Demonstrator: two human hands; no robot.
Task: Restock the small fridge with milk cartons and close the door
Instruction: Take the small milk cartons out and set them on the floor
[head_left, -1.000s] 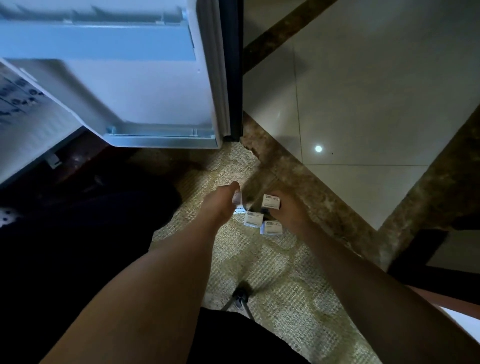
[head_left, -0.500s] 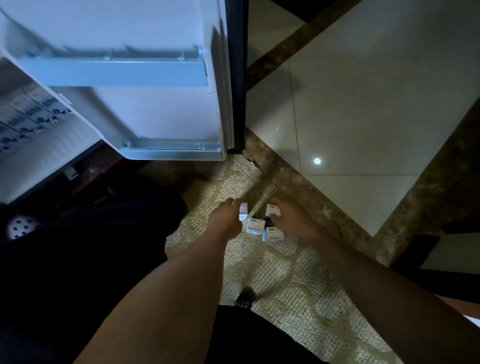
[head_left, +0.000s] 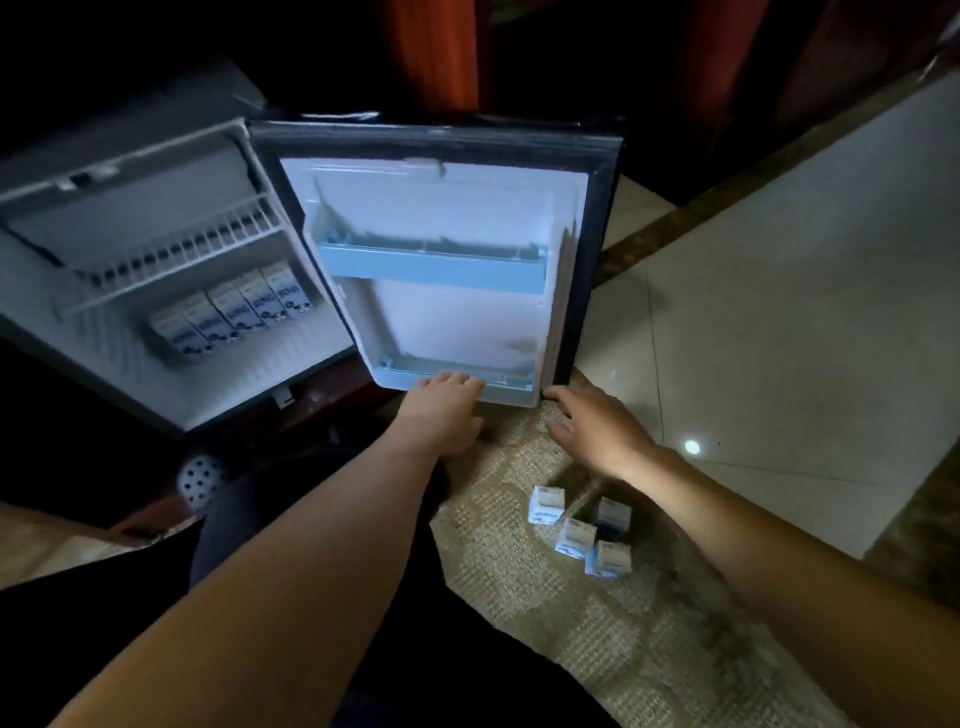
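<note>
The small fridge (head_left: 156, 171) stands open at the left, with several milk cartons (head_left: 234, 312) in a row on its floor under a wire shelf. Its door (head_left: 441, 322) swings wide toward me, both door racks bare. My left hand (head_left: 441, 410) reaches to the door's bottom edge, fingers against the lower rack. My right hand (head_left: 597, 431) hovers with spread fingers by the door's lower right corner, holding nothing. Several more milk cartons (head_left: 582, 530) stand on the woven rug under my right forearm.
The beige woven rug (head_left: 597, 649) covers the floor in front of the fridge. Pale glossy tiles (head_left: 779, 312) with dark marble borders lie to the right. A dotted object (head_left: 200, 478) sits by my dark-clad leg at the left.
Both hands left the cartons on the rug and rose to the bottom of the fridge door. My view tilted up, bringing the fridge interior and the whole door into sight.
</note>
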